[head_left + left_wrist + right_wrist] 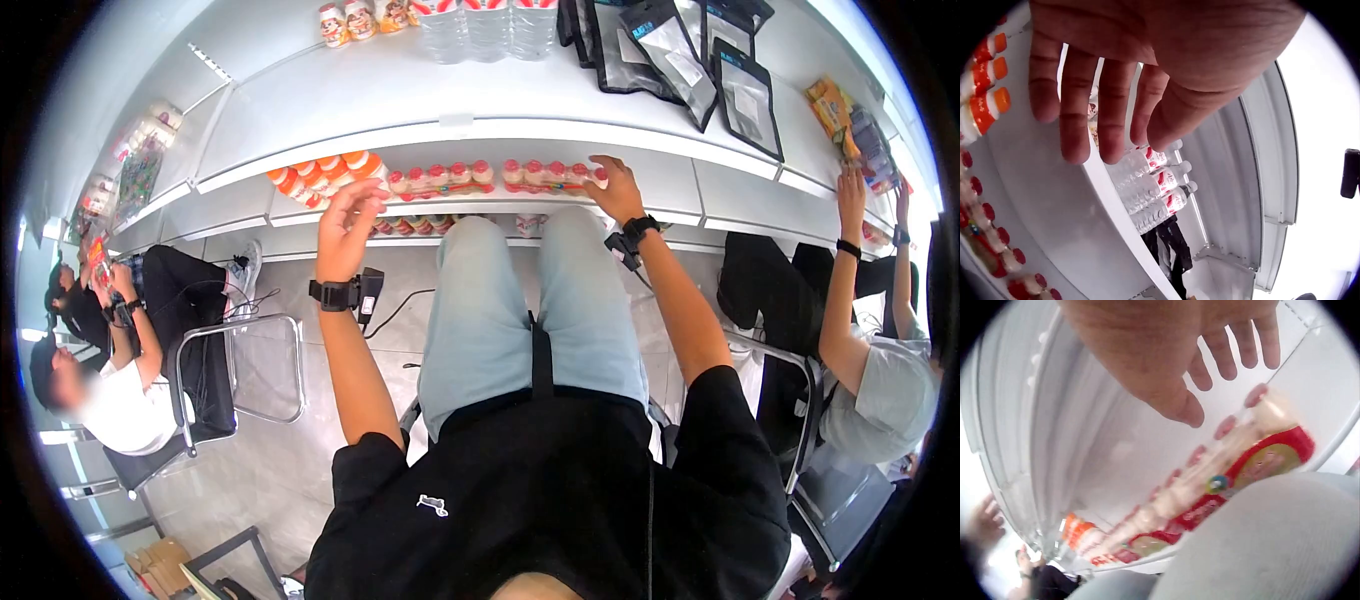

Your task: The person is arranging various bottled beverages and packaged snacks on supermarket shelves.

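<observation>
My left hand [348, 228] is raised in front of the lower shelf, beside several orange-capped bottles [335, 170]. Its fingers [1075, 119] hang loosely bent in the left wrist view, with nothing in them. At the right end of a wrapped pack of small red-capped drink bottles [540, 178] is my right hand [620, 195], fingers spread. The right wrist view has that hand [1166, 356] just above the near end of the pack [1266, 453], holding nothing. A second such pack [440, 181] stands in line to the left, nearer the left hand.
On the upper shelf [350, 100] are large clear bottles [487, 32], black-edged pouches [670, 60] and small bottles [360, 18]. Another row of small bottles [415, 225] shows below. My knees [480, 250] reach the shelf edge. People sit left [110, 400] and right [880, 390].
</observation>
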{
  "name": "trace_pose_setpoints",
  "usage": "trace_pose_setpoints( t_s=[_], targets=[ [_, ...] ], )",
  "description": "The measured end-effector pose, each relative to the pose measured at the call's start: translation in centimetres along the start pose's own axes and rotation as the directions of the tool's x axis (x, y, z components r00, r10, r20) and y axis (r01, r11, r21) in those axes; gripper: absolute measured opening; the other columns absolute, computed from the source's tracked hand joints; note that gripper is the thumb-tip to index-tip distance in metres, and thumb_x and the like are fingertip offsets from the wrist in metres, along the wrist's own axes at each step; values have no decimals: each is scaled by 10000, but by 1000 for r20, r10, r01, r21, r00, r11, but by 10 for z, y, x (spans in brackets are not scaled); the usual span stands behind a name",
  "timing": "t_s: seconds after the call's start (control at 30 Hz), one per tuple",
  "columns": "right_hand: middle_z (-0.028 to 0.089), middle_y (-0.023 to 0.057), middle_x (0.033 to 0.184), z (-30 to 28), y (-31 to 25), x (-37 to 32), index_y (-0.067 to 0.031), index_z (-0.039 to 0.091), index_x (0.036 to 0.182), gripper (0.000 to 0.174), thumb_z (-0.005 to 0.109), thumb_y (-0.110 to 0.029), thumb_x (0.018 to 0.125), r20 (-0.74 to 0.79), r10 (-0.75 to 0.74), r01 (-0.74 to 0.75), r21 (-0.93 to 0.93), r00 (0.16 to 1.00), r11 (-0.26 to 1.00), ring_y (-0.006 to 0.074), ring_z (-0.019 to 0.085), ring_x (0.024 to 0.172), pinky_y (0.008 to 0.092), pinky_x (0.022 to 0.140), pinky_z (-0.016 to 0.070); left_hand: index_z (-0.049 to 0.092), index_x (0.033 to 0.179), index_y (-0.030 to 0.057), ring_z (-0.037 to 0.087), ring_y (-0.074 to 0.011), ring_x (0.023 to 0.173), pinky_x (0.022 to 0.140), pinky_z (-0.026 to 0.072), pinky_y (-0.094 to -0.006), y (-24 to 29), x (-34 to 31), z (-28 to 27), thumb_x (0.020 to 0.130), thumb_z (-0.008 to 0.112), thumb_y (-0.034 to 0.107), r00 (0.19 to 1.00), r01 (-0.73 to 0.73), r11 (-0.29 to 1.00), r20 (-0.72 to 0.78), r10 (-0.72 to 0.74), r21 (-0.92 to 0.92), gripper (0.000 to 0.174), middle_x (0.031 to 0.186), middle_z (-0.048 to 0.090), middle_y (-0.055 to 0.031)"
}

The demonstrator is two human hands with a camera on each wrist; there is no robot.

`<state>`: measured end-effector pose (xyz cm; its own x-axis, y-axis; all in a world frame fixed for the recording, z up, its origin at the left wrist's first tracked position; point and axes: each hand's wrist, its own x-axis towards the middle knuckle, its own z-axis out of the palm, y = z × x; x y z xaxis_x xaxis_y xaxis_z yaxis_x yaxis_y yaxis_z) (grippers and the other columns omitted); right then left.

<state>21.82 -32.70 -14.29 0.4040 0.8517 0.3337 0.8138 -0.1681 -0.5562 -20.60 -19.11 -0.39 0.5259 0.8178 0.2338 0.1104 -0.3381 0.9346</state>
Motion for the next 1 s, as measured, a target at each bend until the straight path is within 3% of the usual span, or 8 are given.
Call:
trace_pose_setpoints(
  t_s=[0.1,0.23,0.4,0.5,0.7,0.9,0.93,1.0],
  targets=[
    [578,220,1257,28,48,3,-58,566,1308,525,732,-172,823,161,78,-86,42,984,995,383,575,1142,442,979,486,613,1252,35,644,-125,938,829,511,-278,-3,-10,6,982,618,149,1000,30,999,-7,-30,-27,293,1096,689,-61],
    [522,229,1284,53,71,-3,-90,489,1329,570,731,-132,815,126,4,-15,82,992,997,425,572,1130,455,973,492,639,1212,45,642,-116,903,811,513,-281,-7,-12,5,974,626,150,999,42,999,1,-42,-7,260,1062,705,-53],
    [603,182,1161,51,72,10,-157,552,1234,500,768,-230,790,232,138,-119,-96,963,988,411,614,1036,476,865,520,631,1220,33,645,-124,963,853,509,-280,7,-17,1,981,618,127,998,40,994,35,-44,99,257,1058,702,-55],
    [651,160,1034,21,59,14,-127,629,1129,455,818,-280,745,309,95,-63,-112,946,992,384,638,988,457,845,521,637,1223,43,638,-116,943,848,486,-274,5,-17,-5,976,631,163,999,45,996,27,-47,76,274,1069,707,-47],
    [675,152,1094,-50,-8,0,-72,648,1114,390,791,-184,769,156,-33,12,128,987,992,374,660,968,425,835,538,627,1243,39,646,-120,941,830,497,-271,8,-11,5,975,625,146,993,84,996,83,-85,18,289,1079,706,-57],
    [671,118,1106,-128,-71,-8,-74,645,1116,374,773,-113,767,166,-311,321,-34,936,947,356,662,942,403,783,550,578,1317,45,663,-161,991,886,515,-297,0,-9,16,951,656,117,981,48,996,182,-61,74,382,1106,697,-75],
    [661,135,1122,-141,-81,-11,-30,623,1188,493,802,-33,728,183,-263,271,-17,947,962,324,670,991,366,847,548,559,1346,51,663,-177,1033,903,512,-303,0,-8,17,944,667,124,977,53,996,201,-67,75,422,1149,687,-86],
    [660,112,1120,-156,-86,-16,-27,616,1203,493,804,-23,747,156,-186,153,198,970,968,269,669,1018,348,871,549,512,1401,61,646,-209,1122,939,504,-321,2,-9,24,925,697,143,975,26,997,218,-43,77,517,1251,649,-109]
  ],
)
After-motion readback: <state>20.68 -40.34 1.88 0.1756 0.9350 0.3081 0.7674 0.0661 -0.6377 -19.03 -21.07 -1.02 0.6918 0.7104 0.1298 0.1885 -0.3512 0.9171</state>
